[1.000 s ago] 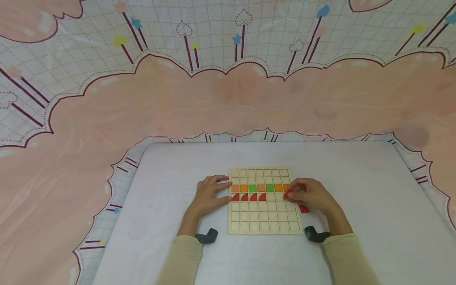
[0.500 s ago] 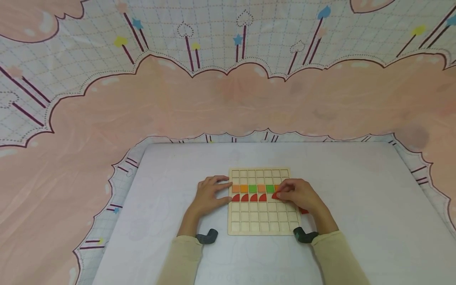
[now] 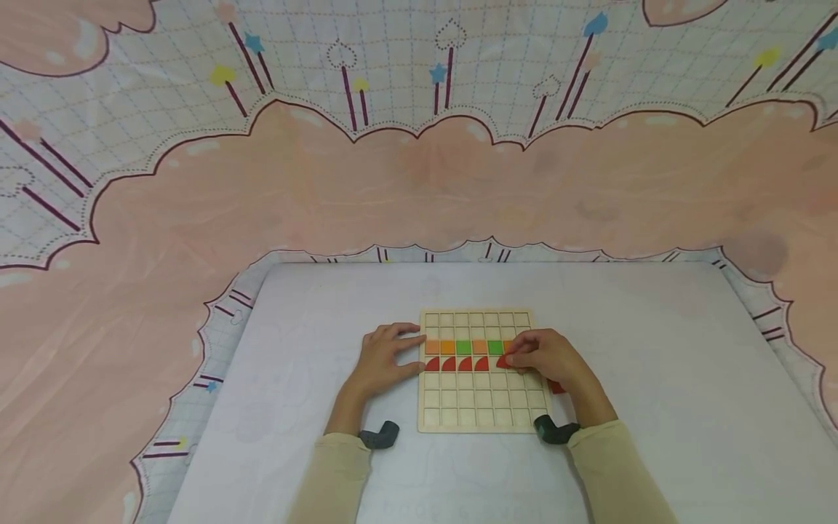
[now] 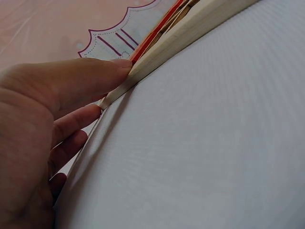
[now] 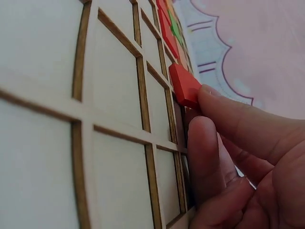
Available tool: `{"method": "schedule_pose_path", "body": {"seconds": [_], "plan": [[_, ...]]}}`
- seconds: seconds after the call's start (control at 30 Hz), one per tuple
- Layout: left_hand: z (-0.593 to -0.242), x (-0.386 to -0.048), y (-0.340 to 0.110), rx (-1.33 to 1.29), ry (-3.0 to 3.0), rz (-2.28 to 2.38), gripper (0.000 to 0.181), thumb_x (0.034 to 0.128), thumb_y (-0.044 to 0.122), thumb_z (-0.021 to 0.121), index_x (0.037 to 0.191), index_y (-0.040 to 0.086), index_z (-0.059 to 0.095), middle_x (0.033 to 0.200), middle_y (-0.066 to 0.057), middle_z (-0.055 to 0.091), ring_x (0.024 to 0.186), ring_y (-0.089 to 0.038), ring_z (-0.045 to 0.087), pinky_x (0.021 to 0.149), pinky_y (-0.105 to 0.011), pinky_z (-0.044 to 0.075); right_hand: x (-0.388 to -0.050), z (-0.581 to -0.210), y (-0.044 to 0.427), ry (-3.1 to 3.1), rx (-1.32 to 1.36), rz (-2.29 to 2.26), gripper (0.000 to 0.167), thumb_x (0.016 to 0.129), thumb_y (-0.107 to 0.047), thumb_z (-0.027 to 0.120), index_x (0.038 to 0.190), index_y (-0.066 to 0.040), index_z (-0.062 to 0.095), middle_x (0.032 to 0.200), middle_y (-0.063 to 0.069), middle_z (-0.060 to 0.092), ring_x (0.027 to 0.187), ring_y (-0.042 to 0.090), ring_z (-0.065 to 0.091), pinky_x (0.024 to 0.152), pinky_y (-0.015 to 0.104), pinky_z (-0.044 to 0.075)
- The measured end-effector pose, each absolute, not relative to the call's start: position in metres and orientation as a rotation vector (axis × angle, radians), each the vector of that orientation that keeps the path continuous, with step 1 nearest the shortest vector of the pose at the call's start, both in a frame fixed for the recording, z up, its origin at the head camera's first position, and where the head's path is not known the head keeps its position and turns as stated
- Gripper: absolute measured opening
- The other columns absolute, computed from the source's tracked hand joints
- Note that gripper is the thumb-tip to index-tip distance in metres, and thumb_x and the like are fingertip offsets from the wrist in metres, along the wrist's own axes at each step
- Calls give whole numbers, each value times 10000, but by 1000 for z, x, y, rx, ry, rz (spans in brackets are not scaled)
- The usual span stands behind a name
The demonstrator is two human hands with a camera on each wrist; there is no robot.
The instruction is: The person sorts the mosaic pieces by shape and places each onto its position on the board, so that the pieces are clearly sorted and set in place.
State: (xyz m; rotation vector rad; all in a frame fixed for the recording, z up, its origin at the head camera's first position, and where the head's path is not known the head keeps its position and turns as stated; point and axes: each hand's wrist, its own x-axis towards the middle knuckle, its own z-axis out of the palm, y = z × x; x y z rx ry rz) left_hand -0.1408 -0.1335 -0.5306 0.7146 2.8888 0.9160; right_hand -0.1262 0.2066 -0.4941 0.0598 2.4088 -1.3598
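Note:
A wooden grid board (image 3: 484,400) lies on the white table, with one row of orange, peach and green square tiles (image 3: 463,348). Below that row, red quarter-circle tiles (image 3: 449,364) fill several cells from the left. My left hand (image 3: 382,358) rests at the board's left edge, thumb and fingertips touching it with the fingers spread. My right hand (image 3: 553,358) pinches another red quarter-circle tile (image 5: 183,87) between thumb and fingers. In the right wrist view this tile is tilted over the grid, in line with the red row. The right hand covers the right end of both rows.
One more red tile (image 3: 557,387) lies by the board's right edge, partly behind the right hand. Dark wrist-worn devices (image 3: 380,435) sit near both cuffs. A patterned pink and white cloth (image 3: 419,182) surrounds the white tabletop (image 3: 314,291).
My right hand has moved left over the board with the red quarter-circle tile, slowing in the last half second. My left hand stays at the board's edge.

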Motion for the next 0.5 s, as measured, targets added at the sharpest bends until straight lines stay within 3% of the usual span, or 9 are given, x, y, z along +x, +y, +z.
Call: {"method": "schedule_pose_path", "body": {"seconds": [0.5], "plan": [[-533,-141,-135,733,2894,923,545,853,390,780,1363,230,674,1468,17,561,1355,-252,469,1085,-556,305,-124,-493,200,2436,98,-1337,189,853,-179,814,976,-60,733,772,2,701,694,159,668,720,310,497]]}}
